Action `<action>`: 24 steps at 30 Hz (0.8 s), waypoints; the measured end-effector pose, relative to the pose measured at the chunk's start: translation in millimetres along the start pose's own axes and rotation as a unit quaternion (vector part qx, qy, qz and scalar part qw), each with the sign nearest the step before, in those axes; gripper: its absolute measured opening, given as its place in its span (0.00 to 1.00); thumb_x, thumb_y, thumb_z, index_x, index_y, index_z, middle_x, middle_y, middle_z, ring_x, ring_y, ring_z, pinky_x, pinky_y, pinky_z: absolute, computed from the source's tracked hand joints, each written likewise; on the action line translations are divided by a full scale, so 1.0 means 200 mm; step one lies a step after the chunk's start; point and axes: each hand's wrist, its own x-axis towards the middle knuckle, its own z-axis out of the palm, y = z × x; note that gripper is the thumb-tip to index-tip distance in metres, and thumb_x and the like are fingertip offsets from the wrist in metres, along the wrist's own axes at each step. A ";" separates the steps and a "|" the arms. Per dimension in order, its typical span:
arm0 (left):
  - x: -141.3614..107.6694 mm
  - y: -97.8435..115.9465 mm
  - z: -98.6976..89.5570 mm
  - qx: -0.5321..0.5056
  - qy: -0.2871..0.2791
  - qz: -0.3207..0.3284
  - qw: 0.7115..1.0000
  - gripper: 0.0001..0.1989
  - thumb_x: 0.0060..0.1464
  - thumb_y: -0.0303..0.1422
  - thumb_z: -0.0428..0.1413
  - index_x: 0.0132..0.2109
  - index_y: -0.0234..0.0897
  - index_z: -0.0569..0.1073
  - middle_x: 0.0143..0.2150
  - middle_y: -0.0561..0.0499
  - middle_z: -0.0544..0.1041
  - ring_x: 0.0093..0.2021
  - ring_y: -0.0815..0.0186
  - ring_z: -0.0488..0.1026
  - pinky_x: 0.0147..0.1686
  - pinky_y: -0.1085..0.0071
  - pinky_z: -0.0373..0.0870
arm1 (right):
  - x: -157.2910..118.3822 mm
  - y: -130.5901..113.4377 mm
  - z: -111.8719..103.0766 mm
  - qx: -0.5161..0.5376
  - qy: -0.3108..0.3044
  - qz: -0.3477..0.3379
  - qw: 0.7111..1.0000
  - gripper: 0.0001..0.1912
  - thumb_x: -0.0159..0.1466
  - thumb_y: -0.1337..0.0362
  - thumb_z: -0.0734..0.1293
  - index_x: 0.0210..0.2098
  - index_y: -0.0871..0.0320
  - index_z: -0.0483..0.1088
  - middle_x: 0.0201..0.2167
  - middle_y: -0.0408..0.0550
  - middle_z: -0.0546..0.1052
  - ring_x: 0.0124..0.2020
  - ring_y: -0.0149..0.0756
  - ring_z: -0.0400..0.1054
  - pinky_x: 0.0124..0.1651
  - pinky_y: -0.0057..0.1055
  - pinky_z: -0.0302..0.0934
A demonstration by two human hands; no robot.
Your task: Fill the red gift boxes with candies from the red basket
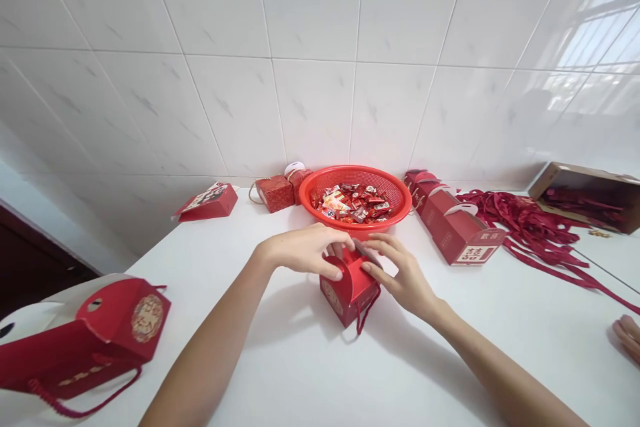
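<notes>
A small red gift box (345,290) stands on the white table in front of me, its curved top flaps partly raised. My left hand (317,250) has its thumb on the near left flap and its fingers curled over the far side. From the right, my right hand (400,273) pinches the other flap between thumb and fingers. A dark red cord (367,310) hangs down the box's right side. Just behind my hands sits a red plastic basket (405,203) holding many wrapped candies (355,203).
Larger red boxes (120,320) with a cord lie at the left edge. Another red box (210,201) and patterned boxes (275,193) stand by the tiled wall. At right are a row of boxes (445,220), tangled red ribbons (530,220), an open carton (595,180) and another person's hand (629,333).
</notes>
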 end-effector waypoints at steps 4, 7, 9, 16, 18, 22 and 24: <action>0.05 -0.01 0.03 0.040 0.055 -0.031 0.997 0.27 0.46 0.40 0.63 0.53 0.39 0.70 0.54 0.46 0.74 0.53 0.55 0.72 0.45 0.67 0.70 | -0.04 0.01 0.01 0.019 -0.034 -0.010 0.999 0.19 0.70 0.50 0.61 0.52 0.50 0.77 0.61 0.56 0.70 0.59 0.49 0.68 0.58 0.46 0.66; 0.08 -0.04 0.04 0.027 0.037 0.026 0.999 0.34 0.47 0.38 0.64 0.61 0.42 0.66 0.62 0.45 0.70 0.60 0.54 0.67 0.53 0.64 0.67 | -0.06 0.03 0.01 0.033 -0.065 -0.008 0.997 0.22 0.70 0.48 0.61 0.53 0.51 0.76 0.64 0.57 0.67 0.60 0.50 0.67 0.59 0.47 0.65; 0.10 -0.06 0.04 0.008 0.000 0.075 0.997 0.34 0.50 0.38 0.62 0.64 0.46 0.65 0.65 0.47 0.67 0.63 0.54 0.65 0.57 0.63 0.64 | -0.06 0.03 0.00 0.055 -0.057 -0.001 0.997 0.22 0.70 0.48 0.60 0.52 0.51 0.77 0.63 0.56 0.68 0.60 0.49 0.66 0.61 0.47 0.63; 0.12 -0.09 0.04 -0.004 -0.044 -0.001 0.999 0.37 0.49 0.49 0.62 0.65 0.45 0.66 0.55 0.47 0.75 0.50 0.55 0.73 0.42 0.68 0.68 | -0.03 0.03 -0.01 0.118 -0.009 0.088 0.989 0.22 0.69 0.44 0.58 0.45 0.54 0.71 0.46 0.52 0.77 0.47 0.42 0.73 0.51 0.39 0.66; 0.11 -0.07 0.03 0.009 -0.038 -0.026 0.999 0.37 0.48 0.50 0.62 0.63 0.45 0.66 0.54 0.47 0.75 0.48 0.55 0.73 0.40 0.69 0.67 | -0.03 0.05 -0.02 0.106 -0.001 0.133 0.985 0.25 0.67 0.40 0.59 0.39 0.55 0.69 0.40 0.50 0.77 0.41 0.40 0.73 0.45 0.36 0.66; 0.08 -0.03 0.02 0.025 -0.026 -0.066 0.997 0.35 0.47 0.50 0.62 0.61 0.45 0.67 0.49 0.49 0.75 0.44 0.58 0.72 0.36 0.71 0.63 | -0.02 0.11 -0.03 0.060 -0.070 0.183 0.979 0.31 0.63 0.34 0.58 0.25 0.56 0.65 0.25 0.44 0.71 0.30 0.36 0.67 0.34 0.32 0.60; 0.08 -0.03 0.03 0.027 -0.024 -0.077 0.996 0.34 0.46 0.51 0.62 0.59 0.45 0.68 0.44 0.50 0.75 0.41 0.59 0.71 0.34 0.71 0.62 | -0.03 0.12 -0.03 0.088 -0.142 0.183 0.969 0.33 0.63 0.33 0.58 0.23 0.57 0.65 0.22 0.44 0.69 0.27 0.34 0.64 0.33 0.32 0.59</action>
